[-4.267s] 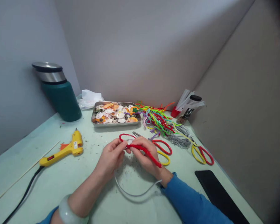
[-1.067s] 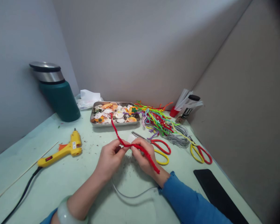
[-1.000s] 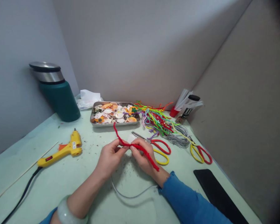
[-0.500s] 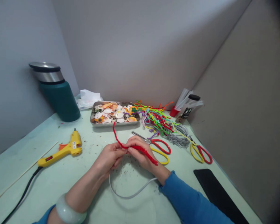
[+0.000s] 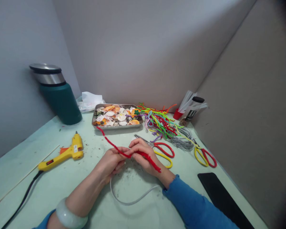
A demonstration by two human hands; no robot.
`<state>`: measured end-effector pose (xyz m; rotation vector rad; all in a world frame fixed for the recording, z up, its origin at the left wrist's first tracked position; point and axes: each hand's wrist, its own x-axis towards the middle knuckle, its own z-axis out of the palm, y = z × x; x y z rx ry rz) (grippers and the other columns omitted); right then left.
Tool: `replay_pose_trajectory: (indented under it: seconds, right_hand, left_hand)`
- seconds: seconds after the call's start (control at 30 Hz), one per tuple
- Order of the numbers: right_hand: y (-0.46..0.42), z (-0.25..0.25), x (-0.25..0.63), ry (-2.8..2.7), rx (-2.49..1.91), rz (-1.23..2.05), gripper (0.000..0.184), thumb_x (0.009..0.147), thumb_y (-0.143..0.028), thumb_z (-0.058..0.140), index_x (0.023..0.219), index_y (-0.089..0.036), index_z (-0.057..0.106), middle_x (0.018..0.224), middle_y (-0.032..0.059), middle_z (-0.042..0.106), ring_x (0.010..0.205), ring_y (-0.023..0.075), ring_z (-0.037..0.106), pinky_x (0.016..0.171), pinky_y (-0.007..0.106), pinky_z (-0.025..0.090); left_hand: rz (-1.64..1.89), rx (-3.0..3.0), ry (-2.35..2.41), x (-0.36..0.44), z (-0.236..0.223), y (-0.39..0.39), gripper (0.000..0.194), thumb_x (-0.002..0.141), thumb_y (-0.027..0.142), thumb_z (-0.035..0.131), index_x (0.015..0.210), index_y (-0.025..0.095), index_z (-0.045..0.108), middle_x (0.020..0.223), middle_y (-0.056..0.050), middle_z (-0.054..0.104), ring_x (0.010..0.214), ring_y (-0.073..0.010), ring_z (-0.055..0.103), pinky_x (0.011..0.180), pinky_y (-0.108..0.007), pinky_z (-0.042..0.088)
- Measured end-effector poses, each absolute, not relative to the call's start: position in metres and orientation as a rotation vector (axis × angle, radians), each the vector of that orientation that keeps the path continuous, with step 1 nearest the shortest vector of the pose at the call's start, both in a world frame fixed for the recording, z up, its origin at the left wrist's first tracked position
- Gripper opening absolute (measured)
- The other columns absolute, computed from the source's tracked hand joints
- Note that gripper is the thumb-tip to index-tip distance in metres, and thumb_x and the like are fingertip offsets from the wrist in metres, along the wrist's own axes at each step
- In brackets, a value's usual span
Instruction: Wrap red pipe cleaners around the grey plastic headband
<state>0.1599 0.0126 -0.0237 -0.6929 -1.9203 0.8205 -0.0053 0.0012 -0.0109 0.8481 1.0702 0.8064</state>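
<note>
Both hands meet over the pale green table (image 5: 62,181). My left hand (image 5: 111,161) and my right hand (image 5: 145,156) are closed on a grey hoop (image 5: 131,198) partly wound with a red pipe cleaner (image 5: 109,143). The wound red stretch (image 5: 152,162) lies across my right hand. The loose red end slants up and left toward a metal tray (image 5: 118,126). The bare grey part of the hoop curves down toward me between my wrists.
The tray holds painted shells. A pile of coloured pipe cleaners (image 5: 160,122) lies right of it. Two red-and-yellow scissors (image 5: 163,151) (image 5: 206,157), a yellow glue gun (image 5: 64,154), a green flask (image 5: 59,98), a black phone (image 5: 222,200) and a wooden stick (image 5: 23,176) lie around.
The free red end has swung from looped near my fingers to upright, then down to the left. More red winding covers the hoop. My hands stayed in place.
</note>
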Motion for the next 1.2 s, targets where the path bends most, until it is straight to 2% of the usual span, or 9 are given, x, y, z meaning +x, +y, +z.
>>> replay_pose_trajectory:
  seconds: [0.2,0.4,0.57,0.67,0.77,0.9,0.97,1.1,1.2]
  right_hand:
    - [0.0129,-0.0262,0.1612,-1.935,-0.656,0.824,0.022,0.083,-0.013,0.051,0.086,-0.023,0.070,0.101,0.0066,0.053,0.092,0.0183,0.056,0.079,0.032,0.047]
    - [0.0128,-0.0287,0.1602,-1.923,-0.652,0.827,0.020,0.084,-0.016,0.051,0.079,-0.022,0.069,0.103,0.0063,0.051,0.080,0.0153,0.055,0.072,0.031,0.048]
    - [0.0122,-0.0279,0.1589,-1.869,-0.682,0.799,0.013,0.084,-0.018,0.053,0.095,-0.021,0.060,0.101,0.0076,0.054,0.093,0.0190,0.055,0.082,0.033,0.047]
    - [0.0120,-0.0288,0.1586,-1.827,-0.756,0.834,0.012,0.085,-0.023,0.054,0.097,-0.020,0.055,0.096,0.0065,0.056,0.084,0.0169,0.055,0.073,0.029,0.047]
    - [0.0122,-0.0299,0.1586,-1.834,-0.780,0.813,0.009,0.087,-0.025,0.053,0.093,-0.019,0.055,0.091,0.0055,0.056,0.082,0.0164,0.055,0.073,0.029,0.046]
    - [0.0123,-0.0301,0.1591,-1.847,-0.795,0.783,0.008,0.087,-0.025,0.052,0.093,-0.019,0.054,0.089,0.0048,0.055,0.082,0.0166,0.054,0.073,0.029,0.045]
    - [0.0121,-0.0303,0.1596,-1.845,-0.809,0.801,0.009,0.087,-0.025,0.052,0.094,-0.019,0.054,0.091,0.0046,0.054,0.083,0.0168,0.054,0.074,0.029,0.045]
    - [0.0111,-0.0314,0.1604,-1.824,-0.836,0.840,0.012,0.088,-0.025,0.050,0.098,-0.019,0.054,0.096,0.0052,0.054,0.086,0.0168,0.053,0.077,0.029,0.045]
    - [0.0101,-0.0320,0.1606,-1.811,-0.853,0.857,0.015,0.088,-0.026,0.051,0.101,-0.019,0.055,0.099,0.0055,0.054,0.088,0.0168,0.053,0.079,0.029,0.045]
  left_hand:
    - [0.822,0.772,1.055,-0.0048,-0.0087,0.0008,0.030,0.062,0.038,0.074,0.074,0.016,0.058,0.041,0.011,0.036,0.032,-0.0005,0.014,0.032,-0.016,0.008]
    - [0.778,0.826,1.004,-0.0056,-0.0123,0.0021,0.036,0.066,0.046,0.072,0.067,0.016,0.052,0.045,0.010,0.036,0.032,-0.0003,0.018,0.030,-0.016,0.011]
    - [0.811,0.787,1.002,-0.0075,-0.0117,0.0026,0.034,0.064,0.042,0.076,0.075,0.015,0.057,0.044,0.011,0.034,0.032,-0.0004,0.017,0.030,-0.015,0.012]
    - [0.841,0.756,1.013,-0.0079,-0.0104,0.0025,0.034,0.064,0.041,0.076,0.074,0.015,0.056,0.043,0.012,0.032,0.033,-0.0007,0.015,0.030,-0.015,0.011]
    - [0.857,0.799,1.037,-0.0067,-0.0092,0.0023,0.034,0.063,0.041,0.076,0.073,0.015,0.058,0.042,0.011,0.034,0.032,-0.0012,0.017,0.030,-0.016,0.012]
    - [0.891,0.943,1.135,-0.0038,-0.0077,0.0022,0.034,0.063,0.043,0.074,0.072,0.014,0.062,0.040,0.009,0.040,0.031,-0.0028,0.024,0.032,-0.018,0.015]
    - [0.935,1.045,1.181,-0.0025,-0.0076,0.0024,0.031,0.063,0.042,0.073,0.072,0.013,0.066,0.044,0.006,0.049,0.036,-0.0044,0.033,0.036,-0.019,0.022]
    - [0.995,1.280,1.258,-0.0018,-0.0085,0.0028,0.024,0.066,0.036,0.070,0.075,0.014,0.073,0.067,-0.002,0.069,0.058,-0.0131,0.055,0.055,-0.022,0.040]
    - [0.993,1.397,1.305,-0.0025,-0.0086,0.0021,0.020,0.070,0.033,0.066,0.079,0.017,0.075,0.079,-0.004,0.074,0.072,-0.0182,0.062,0.069,-0.025,0.045]
